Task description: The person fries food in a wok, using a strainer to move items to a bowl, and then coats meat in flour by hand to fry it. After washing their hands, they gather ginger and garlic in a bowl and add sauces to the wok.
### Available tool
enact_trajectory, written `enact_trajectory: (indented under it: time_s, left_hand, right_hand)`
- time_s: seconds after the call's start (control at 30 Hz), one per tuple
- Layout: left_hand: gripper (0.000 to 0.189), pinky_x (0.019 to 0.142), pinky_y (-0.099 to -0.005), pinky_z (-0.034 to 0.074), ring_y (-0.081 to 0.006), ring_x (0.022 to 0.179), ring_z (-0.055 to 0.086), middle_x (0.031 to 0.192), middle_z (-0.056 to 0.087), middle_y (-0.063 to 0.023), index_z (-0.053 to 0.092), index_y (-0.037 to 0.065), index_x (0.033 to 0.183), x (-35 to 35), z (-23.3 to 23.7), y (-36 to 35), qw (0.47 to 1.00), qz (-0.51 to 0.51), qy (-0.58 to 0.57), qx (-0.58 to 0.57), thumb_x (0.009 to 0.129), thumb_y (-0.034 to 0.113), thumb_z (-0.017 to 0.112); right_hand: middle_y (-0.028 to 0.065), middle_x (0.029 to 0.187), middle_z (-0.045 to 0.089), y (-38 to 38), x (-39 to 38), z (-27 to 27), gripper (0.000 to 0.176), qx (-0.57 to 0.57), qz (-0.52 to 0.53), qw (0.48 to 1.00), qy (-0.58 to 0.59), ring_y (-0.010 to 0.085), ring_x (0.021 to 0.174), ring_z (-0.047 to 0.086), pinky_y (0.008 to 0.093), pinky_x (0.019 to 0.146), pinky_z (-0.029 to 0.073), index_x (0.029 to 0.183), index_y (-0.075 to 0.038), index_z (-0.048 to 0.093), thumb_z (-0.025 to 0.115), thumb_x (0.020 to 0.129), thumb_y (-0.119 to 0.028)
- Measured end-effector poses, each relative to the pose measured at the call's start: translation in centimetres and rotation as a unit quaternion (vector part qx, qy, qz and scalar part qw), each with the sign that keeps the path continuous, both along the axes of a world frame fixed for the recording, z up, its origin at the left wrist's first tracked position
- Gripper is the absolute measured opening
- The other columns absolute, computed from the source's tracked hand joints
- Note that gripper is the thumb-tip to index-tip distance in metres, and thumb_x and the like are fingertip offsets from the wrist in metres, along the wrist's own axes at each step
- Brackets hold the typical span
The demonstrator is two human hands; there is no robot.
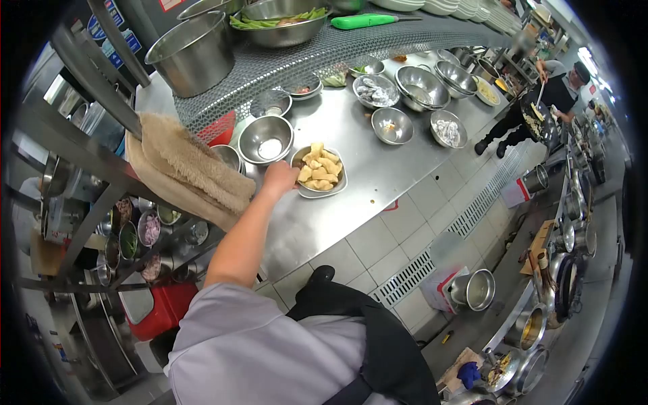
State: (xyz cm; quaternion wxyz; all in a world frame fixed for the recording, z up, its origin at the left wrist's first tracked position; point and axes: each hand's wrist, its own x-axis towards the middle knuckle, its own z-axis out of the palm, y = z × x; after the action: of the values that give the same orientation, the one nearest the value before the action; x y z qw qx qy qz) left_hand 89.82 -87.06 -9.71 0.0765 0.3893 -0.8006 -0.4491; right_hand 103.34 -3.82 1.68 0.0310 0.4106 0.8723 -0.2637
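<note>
My left hand [281, 177] reaches over the steel counter, fingers closed at the left rim of a small metal bowl [295, 159]. Golden-yellow chunks [320, 167], like fried tofu, are heaped in that bowl. A white plate [332, 193] shows under its front edge. Just behind my hand stands a wider steel bowl [266, 139] with something white at its bottom. Brown towels [185, 165] hang over a rail left of my forearm. My right hand is out of view.
Several steel bowls of ingredients, one with white pieces [448, 129], line the counter's back. Above, a mesh-covered shelf [283, 64] holds a deep pot [192, 57] and a green-handled tool [364, 21]. A person [567, 91] with a wok stands far right. Pans fill the right-hand stoves.
</note>
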Motion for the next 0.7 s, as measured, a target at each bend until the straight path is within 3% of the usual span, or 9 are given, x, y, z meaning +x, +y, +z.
enact_trajectory:
  time_s: [0.07,0.17,0.3,0.37,0.47,0.53,0.57,0.63,0.7]
  left_hand:
    - [0.016,0.045,-0.0298,0.05,-0.0207,0.053,0.063,0.061,0.058,-0.0129,0.054,-0.005,0.07,0.6,-0.6,-0.1,0.993,0.021,0.054,0.107,0.076,0.01,0.056]
    - [0.017,0.047,-0.0294,0.05,-0.0209,0.054,0.064,0.061,0.059,-0.0123,0.052,-0.004,0.068,2.5,0.1,1.0,0.971,0.077,0.141,0.175,0.078,0.01,0.054]
    - [0.018,0.046,-0.0298,0.05,-0.0197,0.052,0.062,0.06,0.059,-0.0116,0.051,-0.003,0.066,7.2,0.9,3.1,0.958,0.129,0.167,0.194,0.079,0.009,0.054]
    - [0.018,0.046,-0.0294,0.049,-0.0188,0.051,0.061,0.059,0.058,-0.0116,0.05,-0.002,0.065,10.1,1.2,4.7,0.957,0.141,0.164,0.191,0.079,0.01,0.054]
    - [0.018,0.045,-0.0292,0.048,-0.018,0.05,0.061,0.059,0.057,-0.0106,0.049,-0.002,0.065,13.8,0.6,5.5,0.973,0.137,0.12,0.141,0.079,0.01,0.054]
    - [0.018,0.046,-0.0287,0.049,-0.0174,0.05,0.06,0.058,0.056,-0.0098,0.049,-0.003,0.066,15.6,-0.1,6.4,0.973,0.153,0.095,0.147,0.078,0.009,0.054]
    - [0.018,0.046,-0.0287,0.049,-0.0174,0.05,0.06,0.058,0.056,-0.0098,0.049,-0.003,0.066,16.2,-0.9,6.4,0.974,0.146,0.099,0.14,0.078,0.009,0.054]
    - [0.018,0.048,-0.0285,0.05,-0.0171,0.052,0.06,0.062,0.058,-0.01,0.049,-0.003,0.066,16.8,-3.1,6.4,0.975,0.144,0.093,0.144,0.079,0.009,0.054]
    - [0.02,0.046,-0.0273,0.049,-0.0177,0.054,0.061,0.066,0.059,-0.0111,0.05,-0.003,0.069,17.7,-2.5,6.7,0.954,0.169,0.156,0.193,0.08,0.012,0.058]
  right_hand:
    - [0.0057,0.082,0.056,-0.4,-0.5,0.0,0.046,0.01,0.03,0.999,-0.01,0.0126,0.07,0.052,0.0228,0.064,0.045,0.13,0.004,0.035,0.046,0.089,-0.011]
    - [0.0059,0.083,0.057,-0.7,-2.3,-1.2,0.045,0.01,0.111,0.994,-0.001,0.013,0.072,0.053,0.023,0.067,0.045,0.13,0.004,0.036,0.048,0.089,-0.011]
    - [0.0062,0.086,0.058,-0.8,-7.2,-7.0,0.045,-0.018,0.319,0.944,0.075,0.0134,0.076,0.054,0.0233,0.07,0.045,0.13,0.003,0.038,0.049,0.088,-0.01]
    - [0.0051,0.083,0.059,-14.1,-8.9,-2.9,0.041,-0.149,0.292,0.941,0.08,0.0118,0.076,0.053,0.0255,0.073,0.044,0.123,0.0,0.049,0.056,0.082,-0.002]
    - [0.004,0.086,0.058,-20.8,-11.8,-5.9,0.039,-0.156,0.449,0.879,0.037,0.0094,0.077,0.052,0.0227,0.067,0.044,0.12,0.001,0.051,0.058,0.084,-0.01]
    - [0.004,0.084,0.059,-25.7,-13.6,-8.5,0.037,-0.241,0.457,0.855,0.039,0.0103,0.073,0.053,0.0233,0.066,0.045,0.117,0.003,0.053,0.059,0.082,-0.009]
    - [0.0077,0.087,0.061,-28.0,-14.8,-8.8,0.039,-0.158,0.558,0.815,0.017,0.013,0.075,0.056,0.0251,0.068,0.046,0.117,0.003,0.052,0.06,0.081,-0.01]
    - [0.0159,0.093,0.063,-34.1,-15.5,-8.5,0.04,-0.152,0.623,0.766,0.046,0.0212,0.084,0.061,0.0303,0.075,0.048,0.117,0.002,0.052,0.059,0.082,-0.014]
    - [0.0167,0.094,0.062,-39.3,-15.7,-6.9,0.04,-0.174,0.691,0.699,0.058,0.0236,0.086,0.061,0.0312,0.077,0.048,0.118,0.0,0.052,0.059,0.081,-0.014]
